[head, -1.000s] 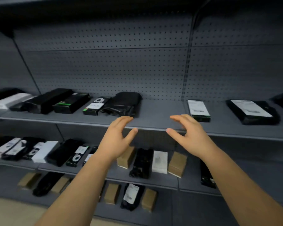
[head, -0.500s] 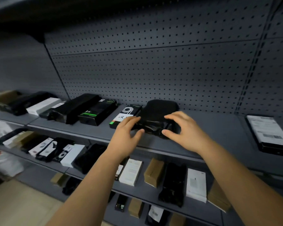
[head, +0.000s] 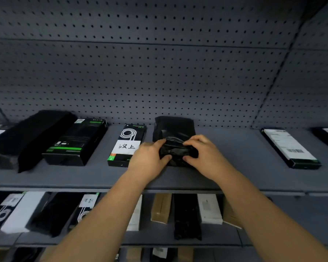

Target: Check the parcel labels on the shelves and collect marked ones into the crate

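A black plastic-wrapped parcel (head: 173, 132) lies on the upper grey shelf (head: 235, 167), no label showing on its top. My left hand (head: 149, 156) grips its near left end, thumb under the fold. My right hand (head: 204, 154) grips its near right end, fingers curled over the crumpled wrap. To the parcel's left lies a black cable box (head: 128, 144) with a white handwritten label. No crate is in view.
More black boxes (head: 78, 141) and a long black parcel (head: 32, 135) lie further left on the same shelf; a labelled box (head: 290, 147) lies at the right. Lower shelves (head: 273, 241) hold white, brown and black parcels. Pegboard wall (head: 159, 72) stands behind.
I have stepped closer to the shelf. Both hands moved from hovering before the shelf onto the black wrapped parcel and closed round its near end.
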`<move>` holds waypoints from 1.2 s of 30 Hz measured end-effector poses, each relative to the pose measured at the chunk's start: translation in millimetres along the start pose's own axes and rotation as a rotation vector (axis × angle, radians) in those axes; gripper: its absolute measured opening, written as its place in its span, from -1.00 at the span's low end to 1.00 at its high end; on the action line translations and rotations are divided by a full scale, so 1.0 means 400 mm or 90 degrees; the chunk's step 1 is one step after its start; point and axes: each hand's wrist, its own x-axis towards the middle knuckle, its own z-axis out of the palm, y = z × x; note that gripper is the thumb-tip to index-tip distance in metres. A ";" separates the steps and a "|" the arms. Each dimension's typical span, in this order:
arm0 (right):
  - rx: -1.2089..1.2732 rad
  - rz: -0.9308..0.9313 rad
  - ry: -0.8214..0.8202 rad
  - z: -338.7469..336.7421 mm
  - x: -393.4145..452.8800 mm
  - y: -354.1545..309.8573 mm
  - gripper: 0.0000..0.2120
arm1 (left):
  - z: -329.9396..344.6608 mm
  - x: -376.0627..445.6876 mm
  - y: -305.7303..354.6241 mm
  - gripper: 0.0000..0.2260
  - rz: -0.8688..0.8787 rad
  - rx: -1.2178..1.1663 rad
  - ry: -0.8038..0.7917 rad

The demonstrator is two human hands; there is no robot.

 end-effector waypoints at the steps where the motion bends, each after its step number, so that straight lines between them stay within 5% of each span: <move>1: 0.019 0.016 0.019 0.006 -0.002 -0.004 -0.59 | -0.001 -0.001 -0.001 -0.46 0.011 -0.026 0.016; 7: 0.252 0.148 0.096 0.021 -0.008 -0.025 -0.70 | -0.049 0.013 0.011 -0.50 0.067 -0.210 0.123; 10: 0.302 0.161 0.057 0.023 -0.018 -0.019 -0.87 | -0.081 0.032 0.053 -0.39 0.112 -0.293 0.072; 14: 0.327 0.158 0.026 -0.010 -0.016 0.022 -0.80 | -0.063 0.030 0.093 -0.26 0.148 -0.354 0.061; 20: 0.550 0.225 0.003 -0.094 0.021 0.035 -0.88 | 0.010 0.005 0.099 -0.35 -0.069 -0.503 0.060; 23: 0.561 0.214 -0.079 -0.081 0.032 0.031 -0.59 | 0.018 0.008 0.138 -0.45 -0.054 -0.560 0.113; 28: 0.822 0.246 -0.104 -0.106 0.012 0.095 -0.42 | 0.026 0.026 0.215 -0.53 -0.032 -0.510 0.131; 33: 0.696 0.251 -0.014 -0.185 -0.002 0.202 -0.41 | 0.074 0.025 0.263 -0.66 -0.033 -0.377 0.011; 36: 0.538 0.190 0.011 -0.236 -0.020 0.231 -0.63 | 0.112 0.032 0.273 -0.67 -0.055 -0.273 -0.034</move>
